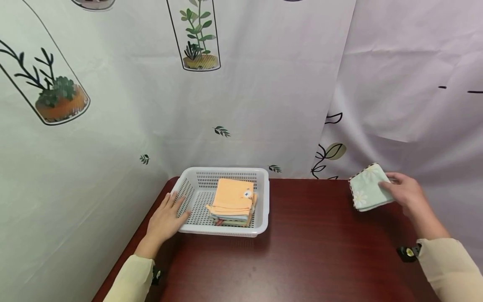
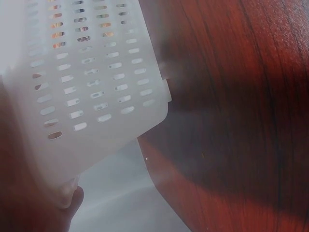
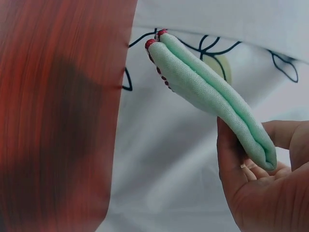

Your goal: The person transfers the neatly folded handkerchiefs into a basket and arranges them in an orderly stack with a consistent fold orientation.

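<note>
A white perforated plastic basket (image 1: 263,201) stands at the back left of the table. Over its left rim rests my left hand (image 1: 164,218), its fingers spread and fairly straight; the left wrist view catches the basket's slotted wall (image 2: 91,92) with part of the hand (image 2: 29,179) along its edge. Inside lies a stack of folded cloths, an orange one (image 1: 232,193) with a button-like flower on top. Off to the right, my right hand (image 1: 405,191) pinches a folded mint-green handkerchief (image 1: 370,188) with pale daisies by one side, thumb on top. Its dark-red stitched edge (image 3: 151,43) points away from the hand.
The dark red-brown wooden table (image 1: 309,251) spreads between the two hands. A pale cloth backdrop (image 1: 264,105) printed with plants hangs along the table's back and left edges. A dark strapped device (image 1: 408,253) sits at the right wrist.
</note>
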`<state>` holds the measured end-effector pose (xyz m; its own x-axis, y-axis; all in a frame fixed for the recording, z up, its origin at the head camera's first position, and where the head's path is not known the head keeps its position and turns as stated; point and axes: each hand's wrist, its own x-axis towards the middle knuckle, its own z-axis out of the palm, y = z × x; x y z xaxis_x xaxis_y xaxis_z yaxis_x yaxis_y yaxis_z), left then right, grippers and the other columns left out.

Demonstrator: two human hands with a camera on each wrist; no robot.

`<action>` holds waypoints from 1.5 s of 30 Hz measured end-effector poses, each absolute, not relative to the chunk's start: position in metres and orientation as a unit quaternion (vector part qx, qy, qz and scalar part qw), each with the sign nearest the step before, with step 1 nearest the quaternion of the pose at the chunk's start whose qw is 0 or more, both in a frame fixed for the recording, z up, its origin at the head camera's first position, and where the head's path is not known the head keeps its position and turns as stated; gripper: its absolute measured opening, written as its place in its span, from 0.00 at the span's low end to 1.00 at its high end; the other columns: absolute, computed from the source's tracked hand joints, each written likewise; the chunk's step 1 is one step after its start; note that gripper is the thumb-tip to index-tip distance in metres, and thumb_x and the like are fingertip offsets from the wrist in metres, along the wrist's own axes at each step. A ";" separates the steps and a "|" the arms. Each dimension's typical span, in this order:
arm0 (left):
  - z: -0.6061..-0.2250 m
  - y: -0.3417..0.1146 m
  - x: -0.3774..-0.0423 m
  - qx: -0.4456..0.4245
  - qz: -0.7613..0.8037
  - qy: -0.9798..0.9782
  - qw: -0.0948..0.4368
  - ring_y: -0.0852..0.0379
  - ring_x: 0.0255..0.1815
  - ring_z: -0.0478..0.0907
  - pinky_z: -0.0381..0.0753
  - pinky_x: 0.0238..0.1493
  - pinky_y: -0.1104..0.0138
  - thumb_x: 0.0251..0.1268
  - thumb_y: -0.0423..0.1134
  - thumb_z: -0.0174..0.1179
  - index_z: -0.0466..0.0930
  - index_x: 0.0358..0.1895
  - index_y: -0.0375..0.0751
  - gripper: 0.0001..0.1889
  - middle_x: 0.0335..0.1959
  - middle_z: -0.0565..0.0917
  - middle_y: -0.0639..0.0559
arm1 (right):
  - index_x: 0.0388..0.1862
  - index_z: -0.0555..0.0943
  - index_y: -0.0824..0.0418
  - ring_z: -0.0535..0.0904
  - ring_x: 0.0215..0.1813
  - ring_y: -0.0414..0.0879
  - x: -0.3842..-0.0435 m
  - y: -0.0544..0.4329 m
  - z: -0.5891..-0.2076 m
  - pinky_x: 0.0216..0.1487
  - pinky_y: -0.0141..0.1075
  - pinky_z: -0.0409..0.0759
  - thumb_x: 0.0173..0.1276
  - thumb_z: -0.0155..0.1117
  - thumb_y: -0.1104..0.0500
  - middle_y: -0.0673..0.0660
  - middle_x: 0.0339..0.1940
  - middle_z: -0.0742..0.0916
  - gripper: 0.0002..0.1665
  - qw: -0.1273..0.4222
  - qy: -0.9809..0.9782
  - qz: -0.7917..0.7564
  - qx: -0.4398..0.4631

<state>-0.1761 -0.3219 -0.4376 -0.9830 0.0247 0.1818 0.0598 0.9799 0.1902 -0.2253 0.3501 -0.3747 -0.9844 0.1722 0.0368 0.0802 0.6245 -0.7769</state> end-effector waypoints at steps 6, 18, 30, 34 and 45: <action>-0.438 -0.321 -0.175 -0.018 -0.099 -0.991 0.089 0.32 0.81 0.46 0.53 0.76 0.37 0.73 0.60 0.51 0.65 0.76 0.37 0.38 0.80 0.55 0.32 | 0.74 0.62 0.77 0.77 0.27 0.31 -0.220 0.338 -0.369 0.28 0.33 0.81 0.79 0.53 0.50 0.81 0.65 0.72 0.38 0.055 -0.894 0.441 -0.065; -0.438 -0.323 -0.176 -0.022 -0.102 -0.991 0.087 0.32 0.82 0.45 0.53 0.76 0.37 0.73 0.60 0.50 0.64 0.76 0.37 0.38 0.80 0.55 0.32 | 0.72 0.66 0.77 0.77 0.29 0.27 -0.213 0.320 -0.364 0.29 0.30 0.81 0.77 0.57 0.51 0.63 0.49 0.84 0.36 0.083 -0.884 0.456 -0.054; -0.439 -0.323 -0.177 -0.025 -0.101 -0.990 0.091 0.32 0.81 0.46 0.52 0.76 0.37 0.73 0.62 0.50 0.64 0.77 0.38 0.39 0.80 0.55 0.32 | 0.70 0.67 0.77 0.79 0.28 0.30 -0.204 0.303 -0.360 0.29 0.31 0.82 0.77 0.57 0.52 0.34 0.36 0.78 0.35 0.082 -0.873 0.480 -0.036; -0.439 -0.323 -0.177 -0.025 -0.101 -0.990 0.093 0.32 0.81 0.46 0.53 0.75 0.36 0.73 0.61 0.51 0.64 0.76 0.38 0.38 0.80 0.55 0.32 | 0.69 0.67 0.78 0.79 0.28 0.30 -0.203 0.297 -0.359 0.29 0.29 0.82 0.76 0.59 0.55 0.29 0.32 0.77 0.33 0.087 -0.863 0.496 -0.030; -0.439 -0.322 -0.176 -0.023 -0.104 -0.990 0.093 0.32 0.81 0.46 0.54 0.75 0.37 0.73 0.61 0.50 0.65 0.76 0.38 0.38 0.80 0.56 0.33 | 0.69 0.66 0.78 0.80 0.29 0.30 -0.200 0.281 -0.357 0.30 0.28 0.81 0.75 0.61 0.57 0.30 0.32 0.82 0.33 0.074 -0.840 0.537 -0.014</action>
